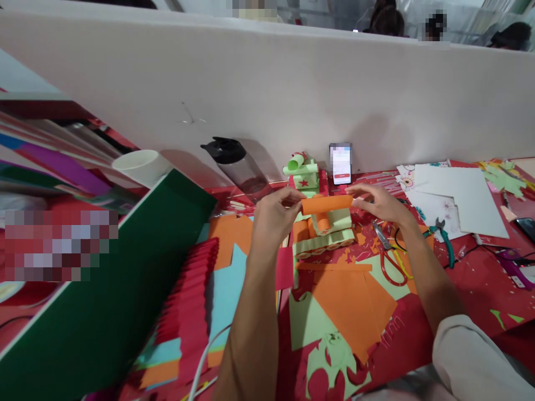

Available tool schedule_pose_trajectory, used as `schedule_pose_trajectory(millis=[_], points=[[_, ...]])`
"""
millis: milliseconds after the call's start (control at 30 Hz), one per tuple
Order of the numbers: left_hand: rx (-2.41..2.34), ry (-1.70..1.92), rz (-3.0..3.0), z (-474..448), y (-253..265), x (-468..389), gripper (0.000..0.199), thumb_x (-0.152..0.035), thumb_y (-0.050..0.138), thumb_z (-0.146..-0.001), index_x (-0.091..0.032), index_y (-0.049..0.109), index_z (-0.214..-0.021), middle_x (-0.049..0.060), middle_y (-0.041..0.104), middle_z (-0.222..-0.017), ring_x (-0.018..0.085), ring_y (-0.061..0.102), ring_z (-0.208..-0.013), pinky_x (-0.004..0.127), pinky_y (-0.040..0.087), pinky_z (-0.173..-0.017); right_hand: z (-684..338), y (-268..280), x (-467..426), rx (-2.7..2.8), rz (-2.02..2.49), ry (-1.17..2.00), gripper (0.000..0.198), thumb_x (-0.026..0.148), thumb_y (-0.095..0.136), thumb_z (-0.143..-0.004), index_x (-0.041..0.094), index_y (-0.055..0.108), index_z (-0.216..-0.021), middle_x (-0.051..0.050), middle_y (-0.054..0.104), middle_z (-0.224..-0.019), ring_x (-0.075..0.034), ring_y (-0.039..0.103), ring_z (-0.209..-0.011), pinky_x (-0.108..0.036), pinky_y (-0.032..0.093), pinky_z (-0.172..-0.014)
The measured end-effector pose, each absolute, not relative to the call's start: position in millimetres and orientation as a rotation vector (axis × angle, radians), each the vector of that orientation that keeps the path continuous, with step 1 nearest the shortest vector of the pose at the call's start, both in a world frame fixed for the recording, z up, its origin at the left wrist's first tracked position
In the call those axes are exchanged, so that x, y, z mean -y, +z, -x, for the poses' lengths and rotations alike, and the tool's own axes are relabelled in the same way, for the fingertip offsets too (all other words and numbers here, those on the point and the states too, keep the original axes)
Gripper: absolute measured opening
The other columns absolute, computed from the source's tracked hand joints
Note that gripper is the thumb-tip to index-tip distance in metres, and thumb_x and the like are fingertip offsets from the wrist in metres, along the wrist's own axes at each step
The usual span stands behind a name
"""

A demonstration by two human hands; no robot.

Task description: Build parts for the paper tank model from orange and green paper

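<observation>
An orange paper tube (330,204) lies level between my two hands. My left hand (276,214) pinches its left end, and the fingers of my right hand (380,203) are closed at its right end. Just below the tube stands a model tank (324,242) of pale green and orange paper, partly covered by it; whether the two are joined I cannot tell. Behind is a second paper tank (304,177) in green and red with a red star. Nearer to me lie a narrow orange strip (334,267) and orange paper sheets (351,306).
Scissors (390,262) and teal-handled pliers (447,245) lie right of the tank. A phone (340,163) leans on the white partition (267,94), near a dark-lidded bottle (238,167). A green board (125,267) rises at left beside red corrugated paper (188,301). Cut green paper (334,356) lies in front.
</observation>
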State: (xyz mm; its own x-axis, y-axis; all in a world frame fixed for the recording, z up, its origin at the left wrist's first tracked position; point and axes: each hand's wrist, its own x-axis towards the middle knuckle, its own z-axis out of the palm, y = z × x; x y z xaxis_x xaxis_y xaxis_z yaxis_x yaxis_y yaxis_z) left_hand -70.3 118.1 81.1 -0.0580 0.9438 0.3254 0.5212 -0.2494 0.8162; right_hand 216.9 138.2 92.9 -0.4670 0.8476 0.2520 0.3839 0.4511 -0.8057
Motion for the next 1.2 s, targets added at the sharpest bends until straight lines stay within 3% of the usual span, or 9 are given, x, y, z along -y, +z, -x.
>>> schedule_pose_trajectory(millis=[267,433,600,700,900,1067,1200], points=[[-1.536,1.274,-1.695,67,78,-120,0.027,-0.027,0.066,-0.079,-0.020,0.077,-0.103,0.005,0.081,-0.089,0.021,0.076,-0.081,0.031,0.058,-0.076,-202,81,-139,2.173,1.122,0.776,0.027,0.020,0.073,-0.092,0.022,0.077,-0.119,-0.009,0.078,-0.124,-0.023,0.072,-0.112,-0.040,0.053,-0.100],[-1.377,1.237,-1.643,73,81,-119,0.029,-0.038,0.072,-0.082,-0.017,0.076,-0.101,0.010,0.081,-0.092,0.023,0.076,-0.083,0.033,0.060,-0.076,-202,82,-138,2.193,1.138,0.749,0.027,0.022,0.071,-0.094,0.022,0.077,-0.120,-0.010,0.077,-0.126,-0.024,0.071,-0.115,-0.041,0.052,-0.100],[-1.317,1.255,-1.690,77,95,-110,0.053,-0.064,0.062,-0.094,-0.018,0.075,-0.115,0.014,0.077,-0.122,0.027,0.074,-0.107,0.034,0.061,-0.085,-203,82,-138,2.211,1.124,0.716,0.027,0.023,0.069,-0.096,0.022,0.077,-0.121,-0.010,0.077,-0.127,-0.026,0.070,-0.117,-0.043,0.051,-0.103],[-1.300,1.143,-1.757,75,100,-106,0.061,-0.064,0.071,-0.087,-0.022,0.070,-0.130,0.014,0.070,-0.140,0.029,0.069,-0.120,0.038,0.059,-0.096,-202,83,-137,2.233,1.135,0.685,0.027,0.025,0.070,-0.096,0.022,0.077,-0.122,-0.011,0.077,-0.127,-0.027,0.071,-0.117,-0.042,0.051,-0.102],[-1.328,1.052,-1.830,69,101,-105,0.045,-0.054,0.074,-0.086,-0.019,0.076,-0.114,0.012,0.078,-0.119,0.028,0.072,-0.108,0.038,0.057,-0.095,-202,83,-137,2.238,1.136,0.693,0.029,0.024,0.070,-0.096,0.024,0.077,-0.124,-0.010,0.077,-0.128,-0.026,0.072,-0.116,-0.042,0.052,-0.102],[-1.358,1.079,-1.829,71,101,-105,0.045,-0.055,0.075,-0.083,-0.020,0.076,-0.111,0.011,0.078,-0.115,0.026,0.073,-0.100,0.035,0.057,-0.088,-202,82,-137,2.241,1.144,0.720,0.041,0.023,0.078,-0.090,0.024,0.074,-0.131,-0.011,0.074,-0.136,-0.029,0.069,-0.125,-0.047,0.049,-0.109],[-1.317,1.085,-1.801,74,103,-104,0.044,-0.055,0.074,-0.084,-0.019,0.075,-0.110,0.011,0.077,-0.116,0.026,0.073,-0.103,0.035,0.057,-0.089,-202,83,-137,2.175,1.110,0.763,0.037,0.022,0.077,-0.089,0.024,0.076,-0.126,-0.010,0.076,-0.131,-0.027,0.071,-0.117,-0.046,0.051,-0.106]])
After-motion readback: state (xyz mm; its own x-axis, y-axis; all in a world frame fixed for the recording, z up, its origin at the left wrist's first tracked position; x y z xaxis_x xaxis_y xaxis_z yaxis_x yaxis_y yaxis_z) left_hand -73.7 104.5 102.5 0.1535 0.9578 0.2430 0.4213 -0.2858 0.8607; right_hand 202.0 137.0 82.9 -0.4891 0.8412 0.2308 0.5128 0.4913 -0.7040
